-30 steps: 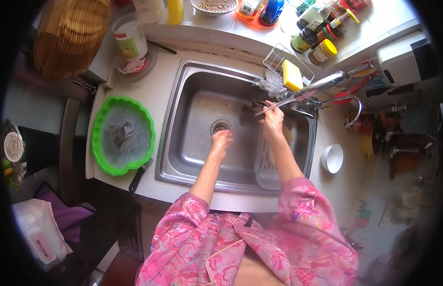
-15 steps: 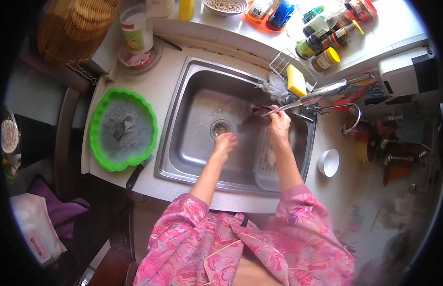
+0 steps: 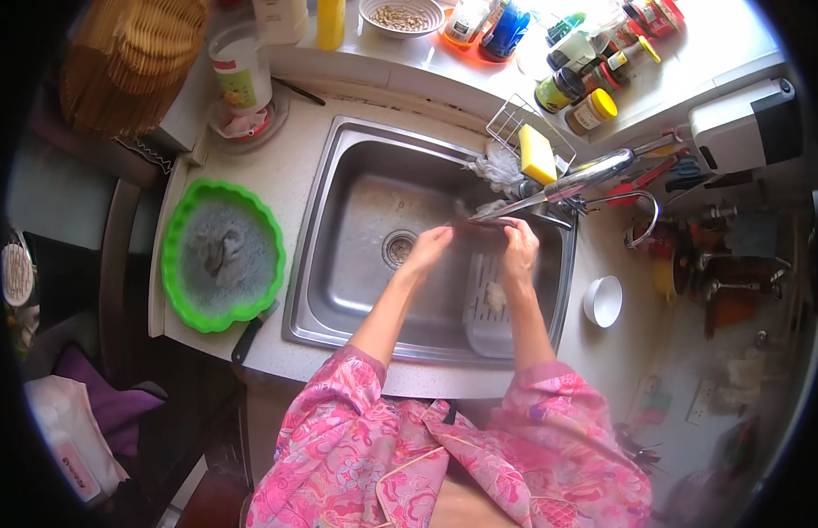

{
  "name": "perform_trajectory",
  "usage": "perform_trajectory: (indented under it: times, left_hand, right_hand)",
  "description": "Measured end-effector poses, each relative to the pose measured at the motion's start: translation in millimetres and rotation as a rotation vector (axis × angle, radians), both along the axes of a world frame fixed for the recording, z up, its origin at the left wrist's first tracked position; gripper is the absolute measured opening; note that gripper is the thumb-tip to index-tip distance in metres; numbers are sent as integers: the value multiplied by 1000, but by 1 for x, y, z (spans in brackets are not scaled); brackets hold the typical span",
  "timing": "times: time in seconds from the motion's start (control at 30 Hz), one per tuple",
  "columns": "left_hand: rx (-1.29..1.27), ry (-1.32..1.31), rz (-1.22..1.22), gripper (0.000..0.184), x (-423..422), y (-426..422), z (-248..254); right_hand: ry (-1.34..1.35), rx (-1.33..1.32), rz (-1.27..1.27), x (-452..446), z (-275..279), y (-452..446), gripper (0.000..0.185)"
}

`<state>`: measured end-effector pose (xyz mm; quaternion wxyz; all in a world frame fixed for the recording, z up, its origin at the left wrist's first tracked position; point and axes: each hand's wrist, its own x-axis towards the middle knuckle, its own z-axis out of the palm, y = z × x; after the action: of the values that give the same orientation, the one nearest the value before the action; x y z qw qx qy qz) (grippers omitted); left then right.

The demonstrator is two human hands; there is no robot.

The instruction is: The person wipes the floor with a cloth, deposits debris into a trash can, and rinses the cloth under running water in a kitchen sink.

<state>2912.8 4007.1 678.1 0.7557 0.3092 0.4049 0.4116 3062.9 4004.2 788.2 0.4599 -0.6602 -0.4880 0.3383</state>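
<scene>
Over the steel sink (image 3: 361, 295), a small dark cloth (image 3: 484, 223) stretches between my hands, just below the faucet (image 3: 594, 173); its exact kind is blurred. My right hand (image 3: 518, 251) grips its right end with closed fingers. At the other end, my left hand (image 3: 427, 251) has its fingers pinched together on the cloth's edge. Left of the sink stands a scalloped green basin (image 3: 169, 255) with sudsy grey water, and a grey cloth (image 3: 222, 251) lies in it. A translucent basket (image 3: 484, 330) sits in the sink's right side, below my right hand.
A wire rack holds a yellow sponge (image 3: 537, 155) behind the sink. A white bowl (image 3: 603, 302) stands on the right counter. A black-handled knife (image 3: 248, 339) lies by the basin at the counter edge. Several jars (image 3: 591, 110) line the windowsill.
My left hand has moved up and right from above the drain to the dark cloth. The cloth, hanging from my right hand before, is now held between both hands.
</scene>
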Motion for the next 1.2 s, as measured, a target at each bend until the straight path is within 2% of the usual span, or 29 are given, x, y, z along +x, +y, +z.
perform_trajectory:
  times: [0.13, 0.27, 0.3, 0.33, 0.43, 0.6, 0.67, 0.73, 0.8, 0.9, 0.97, 1.03, 1.1, 1.13, 1.2]
  left_hand:
    - [-28, 17, -70, 30, 1, 4, 2]
    - [-62, -89, -22, 29, 4, 12, 8]
    - [-86, -115, -14, 28, 4, 16, 10]
    - [-84, -115, -17, 28, 5, 19, 9]
    - [-84, 21, 83, 22, 5, 30, 2]
    - [-80, 144, 117, 15, -3, 43, 4]
    - [-61, 175, 238, 12, -5, 48, 14]
    - [-39, 226, 257, 10, -7, 53, 12]
    - [89, 435, 326, 9, -10, 56, 13]
    - [160, 543, 280, 10, -15, 51, 22]
    - [205, 595, 256, 9, -16, 46, 31]
    - [196, 297, 195, 10, -15, 42, 35]
    - [116, 233, 149, 10, -10, 39, 42]
    - [35, 167, 108, 10, -7, 38, 47]
    - [-14, 130, 103, 10, 1, 36, 51]
  right_hand:
    - [16, -26, -44, 10, -3, -7, 20]
    - [34, 39, -5, 4, -3, 4, 20]
    - [122, 43, 23, 13, -27, 12, 21]
    - [121, 46, 21, 11, -24, 17, 21]
    - [322, 4, 72, 2, -21, 28, 22]
    - [379, 11, 68, -8, -9, 37, 23]
    - [410, 17, 73, -7, -10, 40, 24]
    - [303, 12, 95, -5, -14, 45, 24]
    - [255, 15, 112, 0, -17, 42, 25]
    - [159, -29, 144, -5, -4, 26, 24]
    - [210, -43, 149, 0, -12, 23, 25]
    - [262, -59, 150, 7, -27, 22, 27]
    - [-30, -115, 230, 11, -39, 24, 35]
    - [-220, -39, 231, 11, -43, 23, 48]
    - [-242, -131, 267, 3, -36, 16, 56]
